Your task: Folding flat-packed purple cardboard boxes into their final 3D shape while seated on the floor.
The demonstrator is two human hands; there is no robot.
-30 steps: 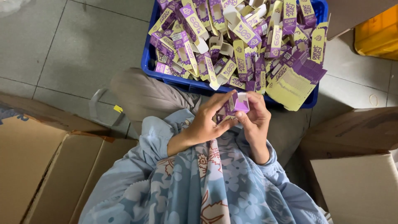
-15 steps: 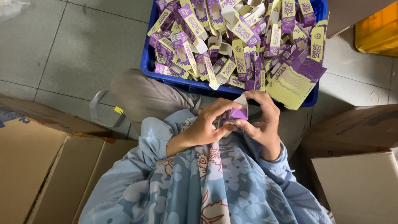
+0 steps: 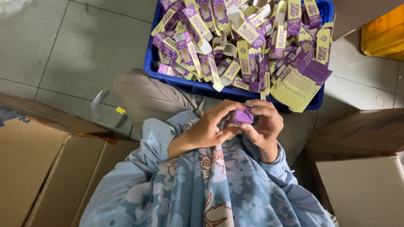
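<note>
Both hands hold one small purple carton (image 3: pixel 240 116) above my lap. My left hand (image 3: pixel 210 126) grips its left side with the fingers curled over the top. My right hand (image 3: pixel 265 124) wraps its right end, fingers folded down over the end flap, which now lies shut. Just beyond the hands stands a blue plastic crate (image 3: pixel 168 80) heaped with several purple and yellow folded cartons (image 3: pixel 235 38). A fanned stack of flat yellow carton blanks (image 3: pixel 296 86) leans at the crate's near right corner.
Brown cardboard boxes stand at my left (image 3: pixel 46 168) and right (image 3: pixel 362 185). A yellow bin (image 3: pixel 385 33) sits at the far right. The floor is grey tile (image 3: pixel 75 46). My knee (image 3: pixel 147 96) in grey trousers lies left of the crate.
The white end flap that stood up on the carton has been pressed down and shut by my right fingers. Both hands stayed in place above my lap.
</note>
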